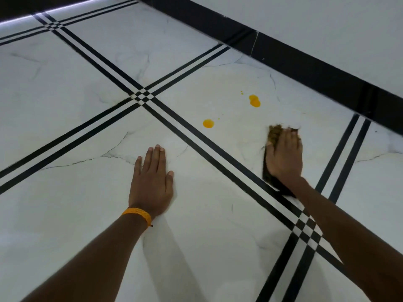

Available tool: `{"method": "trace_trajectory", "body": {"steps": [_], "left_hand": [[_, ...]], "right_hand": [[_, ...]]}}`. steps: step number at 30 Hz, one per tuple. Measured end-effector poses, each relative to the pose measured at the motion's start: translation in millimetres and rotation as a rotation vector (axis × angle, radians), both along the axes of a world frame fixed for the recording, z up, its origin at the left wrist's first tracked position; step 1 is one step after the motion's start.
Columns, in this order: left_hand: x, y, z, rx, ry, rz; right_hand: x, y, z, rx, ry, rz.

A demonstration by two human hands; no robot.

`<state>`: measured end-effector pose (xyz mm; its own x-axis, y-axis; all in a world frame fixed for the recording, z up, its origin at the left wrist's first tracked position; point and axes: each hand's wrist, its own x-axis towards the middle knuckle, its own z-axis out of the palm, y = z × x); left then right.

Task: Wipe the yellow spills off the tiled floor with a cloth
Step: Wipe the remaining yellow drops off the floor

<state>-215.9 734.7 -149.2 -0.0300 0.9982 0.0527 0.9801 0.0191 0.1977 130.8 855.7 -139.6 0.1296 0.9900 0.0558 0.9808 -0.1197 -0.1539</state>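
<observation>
Two yellow spills lie on the white marble-look tiled floor: a round one and a double blob farther off, with tiny drops beside it. My right hand presses flat on a dark cloth, whose front edge is stained yellow-brown and looks blurred. The cloth sits to the right of the round spill and nearer me than the double blob, touching neither. My left hand rests flat on the floor, fingers together, holding nothing. An orange band circles its wrist.
Black double stripes cross the floor between tiles. A black skirting runs along the wall at the back right, close behind the spills. A bright light strip shows at the top left.
</observation>
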Motion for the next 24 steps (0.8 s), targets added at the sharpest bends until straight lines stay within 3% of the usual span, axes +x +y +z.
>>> {"method": "trace_trajectory", "body": {"steps": [2,4,8,9,10,13,15,18,22,24], "left_hand": [[0.9,3.0,-0.3,0.010,0.003,0.003],[-0.5,5.1,-1.8,0.004,0.000,-0.008],[-4.6,4.8,-2.3,0.001,-0.002,-0.014],[-4.9,4.4,-2.1,0.005,-0.001,-0.016],[-5.5,4.0,-2.1,0.011,-0.001,-0.016],[-4.5,0.3,-2.1,0.007,-0.015,-0.012],[-0.6,1.9,-0.7,0.011,-0.016,-0.016],[-1.5,7.4,1.0,0.005,-0.026,-0.018],[-2.6,5.1,-1.0,-0.001,-0.041,-0.001],[-0.4,4.0,-0.8,0.008,-0.056,0.006]], "right_hand": [[-0.6,37.0,8.5,-0.031,0.049,-0.198],[-26.6,56.2,11.7,-0.053,0.083,-0.227],[-64.3,8.6,0.8,-0.045,0.027,0.275],[-55.6,-6.6,-0.8,-0.040,0.026,0.313],[-45.1,-14.6,-0.5,-0.016,0.037,0.267],[-29.1,-7.3,4.2,-0.047,0.055,-0.155],[-43.0,19.9,8.4,-0.056,0.056,-0.253],[-84.0,44.1,7.8,-0.035,0.051,-0.076],[-100.2,-3.4,3.0,-0.045,0.013,0.339],[-90.9,-12.9,1.7,-0.027,0.017,0.396]]}}
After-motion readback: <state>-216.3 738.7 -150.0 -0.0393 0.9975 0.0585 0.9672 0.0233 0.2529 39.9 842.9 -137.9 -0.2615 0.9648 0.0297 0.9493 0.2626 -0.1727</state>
